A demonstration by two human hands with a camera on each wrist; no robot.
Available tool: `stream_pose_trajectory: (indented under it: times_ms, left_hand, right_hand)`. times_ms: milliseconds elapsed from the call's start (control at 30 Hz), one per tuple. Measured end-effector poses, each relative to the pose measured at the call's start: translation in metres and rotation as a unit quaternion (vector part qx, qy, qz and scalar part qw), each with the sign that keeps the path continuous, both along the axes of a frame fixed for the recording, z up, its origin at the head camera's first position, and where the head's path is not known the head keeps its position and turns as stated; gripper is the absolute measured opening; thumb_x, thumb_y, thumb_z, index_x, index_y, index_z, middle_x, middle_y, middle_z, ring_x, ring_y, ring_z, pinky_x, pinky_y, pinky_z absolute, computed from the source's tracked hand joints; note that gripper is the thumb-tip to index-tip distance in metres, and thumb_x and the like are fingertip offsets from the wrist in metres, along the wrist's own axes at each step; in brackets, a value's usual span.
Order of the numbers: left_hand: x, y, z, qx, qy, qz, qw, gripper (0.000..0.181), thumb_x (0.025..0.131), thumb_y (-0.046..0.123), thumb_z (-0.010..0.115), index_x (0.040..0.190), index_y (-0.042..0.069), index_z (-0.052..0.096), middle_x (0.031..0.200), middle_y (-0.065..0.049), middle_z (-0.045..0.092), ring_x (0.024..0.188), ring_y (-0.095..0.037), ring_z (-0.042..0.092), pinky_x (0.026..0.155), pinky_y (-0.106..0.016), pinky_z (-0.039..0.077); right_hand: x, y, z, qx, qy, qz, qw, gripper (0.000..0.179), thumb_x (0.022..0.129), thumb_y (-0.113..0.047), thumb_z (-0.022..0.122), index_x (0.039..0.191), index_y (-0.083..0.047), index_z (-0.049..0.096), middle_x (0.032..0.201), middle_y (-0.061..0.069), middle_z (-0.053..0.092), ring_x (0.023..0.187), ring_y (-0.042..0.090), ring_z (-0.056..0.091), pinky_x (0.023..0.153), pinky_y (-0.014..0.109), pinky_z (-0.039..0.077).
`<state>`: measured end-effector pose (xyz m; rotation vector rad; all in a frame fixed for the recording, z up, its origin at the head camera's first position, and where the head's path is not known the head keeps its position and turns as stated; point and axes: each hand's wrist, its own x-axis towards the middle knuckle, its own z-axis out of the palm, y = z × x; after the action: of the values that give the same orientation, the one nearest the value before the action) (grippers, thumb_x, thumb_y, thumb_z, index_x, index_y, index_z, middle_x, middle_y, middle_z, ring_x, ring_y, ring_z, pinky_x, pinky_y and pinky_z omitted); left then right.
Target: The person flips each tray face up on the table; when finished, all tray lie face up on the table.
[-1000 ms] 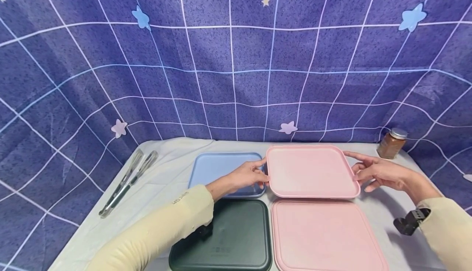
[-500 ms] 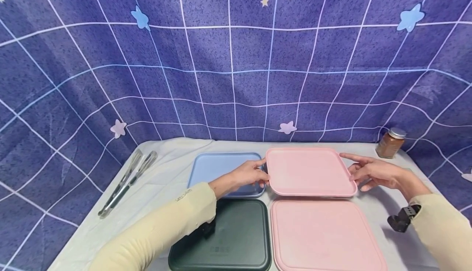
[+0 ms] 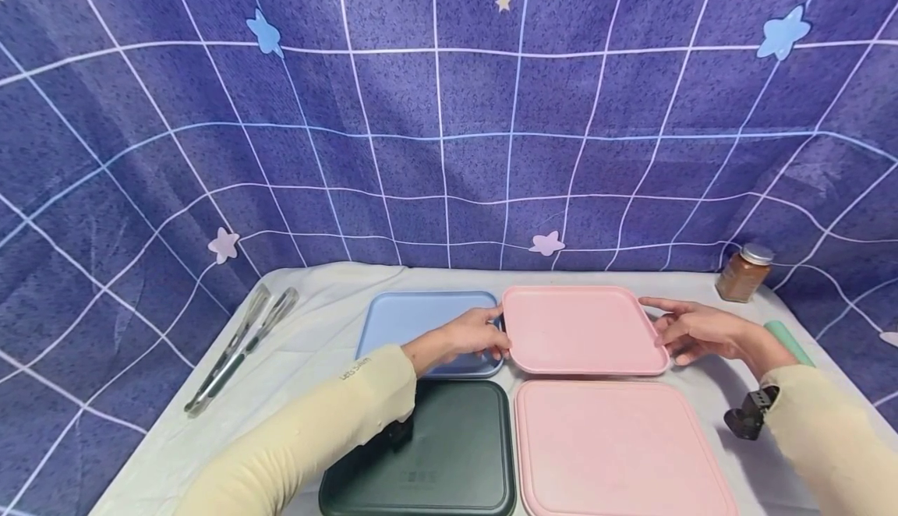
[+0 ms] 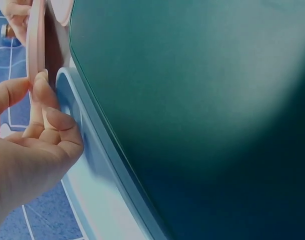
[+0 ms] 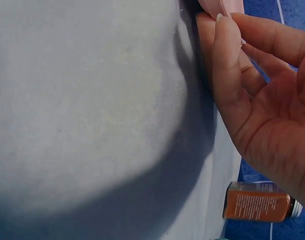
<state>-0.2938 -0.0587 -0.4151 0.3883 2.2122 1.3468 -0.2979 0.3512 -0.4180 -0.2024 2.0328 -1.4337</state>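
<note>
Okay so, both hands are on the far pink tray (image 3: 582,329), one at each short end. Calling that tray the middle of the clock, the left hand (image 3: 477,334) is at 9, thumb and fingers pinched on the edge. The right hand (image 3: 701,334) is at 3, pinching its edge too, with the index reaching toward the back corner. The tray sits pretty level, but I can't tell if its underside touches the cloth (image 3: 330,298).

The blue tray (image 3: 414,317) is just beside it at 9, with the left hand over its right edge; can't tell if they touch. The near pink tray (image 3: 620,446) is between 5 and 6, and the dark green tray (image 3: 449,454) is around 8, partly under the left sleeve (image 3: 337,422).

Tongs (image 3: 237,362) lie spread apart way out at 9, past the blue one. A jar (image 3: 744,277) with brown stuff and a silver lid stands between 2 and 3, and a pale green thing (image 3: 787,342) pokes out behind the right wrist at 3, mostly hidden.
</note>
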Motion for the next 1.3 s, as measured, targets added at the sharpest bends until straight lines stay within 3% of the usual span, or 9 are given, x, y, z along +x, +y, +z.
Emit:
stream_pose_trajectory:
  times_ms: [433, 900, 1300]
  left_hand:
    - [0.000, 0.000, 0.003, -0.028, -0.009, 0.009, 0.9995, 0.083, 0.089, 0.013, 0.066, 0.158, 0.001, 0.023, 0.068, 0.004, 0.068, 0.061, -0.008, 0.061, 0.053, -0.022, 0.032]
    - [-0.001, -0.003, 0.003, -0.042, -0.009, -0.017, 0.9989, 0.082, 0.095, 0.025, 0.064, 0.160, 0.003, 0.018, 0.071, 0.001, 0.069, 0.059, -0.010, 0.061, 0.053, -0.023, 0.033]
    - [0.000, -0.005, 0.005, -0.080, -0.001, -0.041, 0.9960, 0.085, 0.095, 0.031, 0.061, 0.161, 0.007, 0.014, 0.070, 0.000, 0.066, 0.059, -0.011, 0.061, 0.054, -0.023, 0.036]
  right_hand:
    - [-0.004, -0.009, 0.006, 0.054, -0.001, -0.010, 0.9985, 0.094, 0.087, -0.004, 0.062, 0.161, -0.004, 0.003, 0.098, 0.000, 0.063, 0.074, 0.010, 0.063, 0.062, 0.031, 0.058]
    - [-0.004, -0.011, 0.010, 0.099, -0.020, 0.006, 0.9948, 0.099, 0.086, -0.007, 0.066, 0.162, -0.012, 0.003, 0.086, 0.002, 0.063, 0.072, 0.012, 0.061, 0.057, 0.031, 0.056]
    - [-0.002, -0.013, 0.014, 0.093, -0.034, 0.028, 0.9947, 0.101, 0.085, -0.003, 0.062, 0.162, -0.011, -0.004, 0.082, 0.005, 0.066, 0.068, 0.013, 0.066, 0.055, 0.029, 0.054]
